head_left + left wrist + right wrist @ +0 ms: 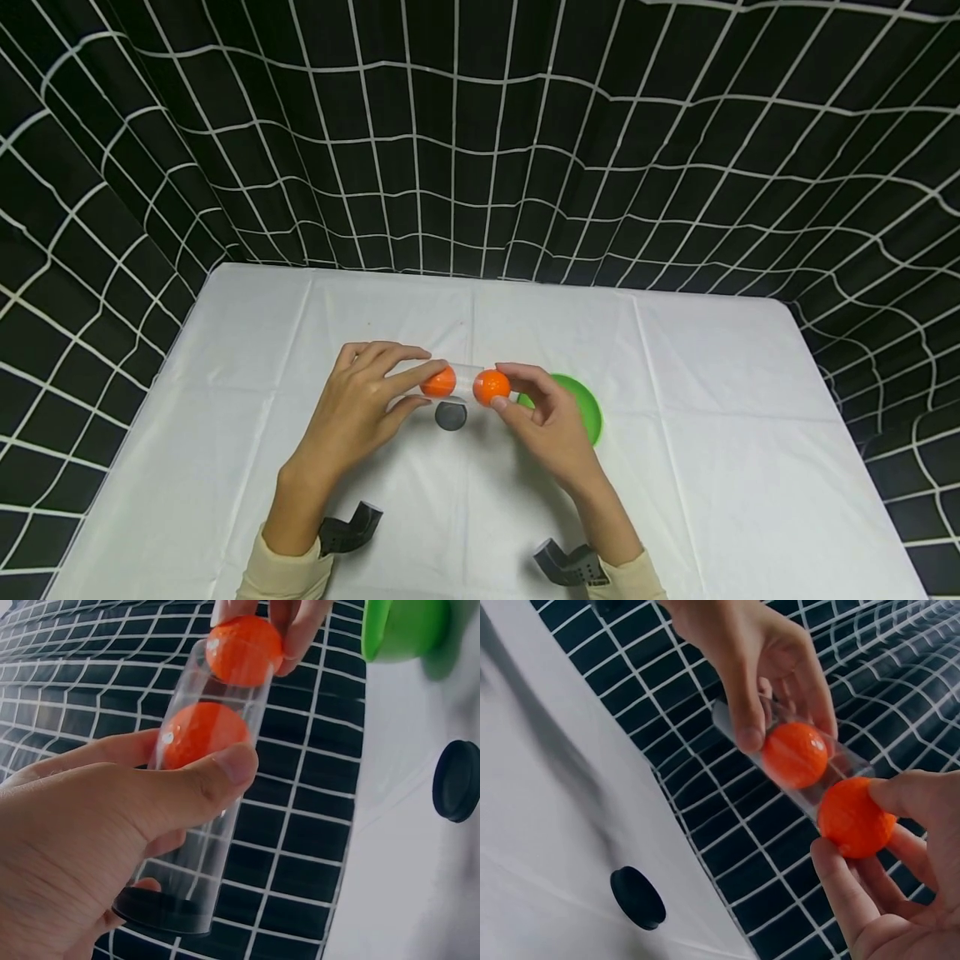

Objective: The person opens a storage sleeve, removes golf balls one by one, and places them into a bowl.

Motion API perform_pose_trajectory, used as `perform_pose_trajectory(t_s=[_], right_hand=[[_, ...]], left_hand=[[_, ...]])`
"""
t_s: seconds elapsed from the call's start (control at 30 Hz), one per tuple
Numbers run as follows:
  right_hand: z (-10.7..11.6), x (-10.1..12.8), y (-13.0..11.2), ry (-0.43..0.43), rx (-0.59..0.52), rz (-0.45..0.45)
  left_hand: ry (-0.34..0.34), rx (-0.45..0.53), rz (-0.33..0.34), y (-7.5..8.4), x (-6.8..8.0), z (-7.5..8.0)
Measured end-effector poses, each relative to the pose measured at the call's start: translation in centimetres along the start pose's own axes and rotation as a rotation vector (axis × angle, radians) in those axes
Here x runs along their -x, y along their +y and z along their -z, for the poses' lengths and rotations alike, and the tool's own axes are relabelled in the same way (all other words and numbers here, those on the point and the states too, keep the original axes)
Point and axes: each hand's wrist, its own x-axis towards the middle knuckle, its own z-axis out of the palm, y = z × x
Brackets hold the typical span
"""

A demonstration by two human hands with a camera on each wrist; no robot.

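Note:
My left hand [360,408] grips a clear plastic tube [202,795] held level above the table; its far end has a black cap [161,911]. One orange ball [438,382] sits inside the tube [780,750]. My right hand [543,417] pinches a second orange ball [491,387] at the tube's open mouth; in the right wrist view this ball [855,817] touches the rim. In the left wrist view the inner ball [202,733] lies under my thumb and the outer ball [244,649] is at the opening.
A loose black cap [451,415] lies on the white tablecloth [225,375] below the tube. A green bowl [581,404] sits just right of my right hand. Black cloth with a white grid hangs behind and beside the table.

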Motion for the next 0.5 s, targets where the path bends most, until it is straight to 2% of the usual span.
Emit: perform_pose_trajectory(t_s=[0.17,0.4,0.5], right_hand=[[1.2,0.1,-0.1,0.051,0.040,0.016],[4.0,0.1,0.0,0.136,0.005,0.042],[4.8,0.2,-0.1,0.148,0.005,0.034]], left_hand=[[0.016,0.033,0.007,-0.1,0.0,-0.1],[0.005,0.071,0.022,-0.2,0.1,-0.1],[-0.002,0.087,0.023,-0.2,0.1,-0.2]])
